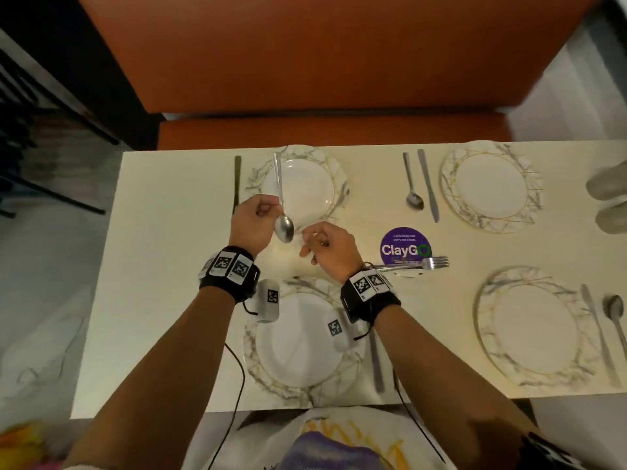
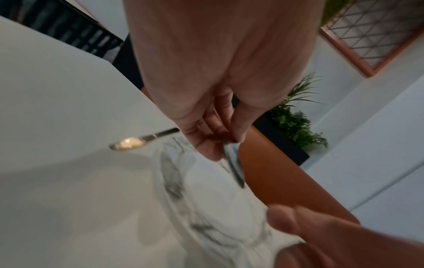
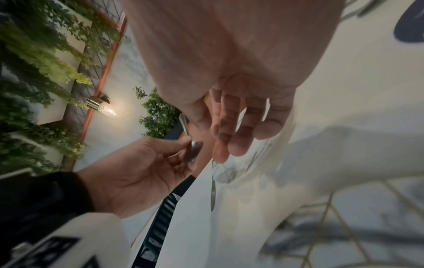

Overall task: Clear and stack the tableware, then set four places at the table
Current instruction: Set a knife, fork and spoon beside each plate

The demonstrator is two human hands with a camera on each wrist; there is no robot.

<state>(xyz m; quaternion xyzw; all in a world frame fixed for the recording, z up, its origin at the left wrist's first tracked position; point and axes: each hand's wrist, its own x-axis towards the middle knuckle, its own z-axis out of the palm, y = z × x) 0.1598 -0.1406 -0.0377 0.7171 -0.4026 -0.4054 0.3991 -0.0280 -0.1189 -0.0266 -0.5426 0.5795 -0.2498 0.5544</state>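
- The left hand (image 1: 252, 217) pinches a spoon (image 1: 282, 205) at its neck, above the near rim of the far-left plate (image 1: 298, 188); the bowl points toward the person.
- The right hand (image 1: 325, 247) is just beside the spoon, its fingers loosely curled and holding nothing.
- Only the right wrist view shows a wall lamp (image 3: 102, 107) and plants (image 3: 158, 114).
- All four plates on the desk (image 1: 163, 300) carry no food; the far-left plate has a knife (image 1: 236, 184) on its left.
- A purple sticker (image 1: 405, 247), right of this plate, reads "ClayGo"; a fork (image 1: 419, 263) lies on its near edge.
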